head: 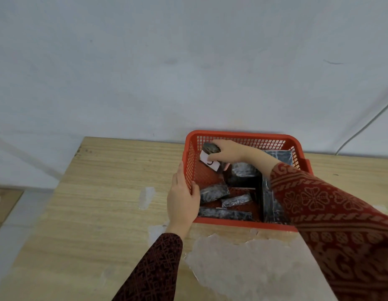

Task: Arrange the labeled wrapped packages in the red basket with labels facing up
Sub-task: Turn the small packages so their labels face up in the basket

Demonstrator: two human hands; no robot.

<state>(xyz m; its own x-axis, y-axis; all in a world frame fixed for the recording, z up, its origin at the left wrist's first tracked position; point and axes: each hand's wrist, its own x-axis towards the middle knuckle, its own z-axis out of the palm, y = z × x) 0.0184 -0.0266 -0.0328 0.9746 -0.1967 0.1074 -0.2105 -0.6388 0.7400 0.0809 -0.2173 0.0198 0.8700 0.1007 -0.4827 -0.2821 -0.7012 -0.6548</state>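
A red mesh basket point(243, 135) sits at the far edge of a wooden table. Inside lie several dark plastic-wrapped packages point(213, 192). My right hand point(226, 151) reaches over the basket to its far left corner and grips a dark package point(211, 148) with a white label point(210, 162) facing up. My left hand point(182, 198) clasps the basket's left wall, thumb inside the rim. No label shows on the other packages.
The wooden table point(102, 203) has a peeled, pale patch point(243, 263) in front of the basket. A grey-white wall point(188, 61) stands right behind the table. A thin cable point(366, 124) hangs at the right. Floor shows past the table's left edge.
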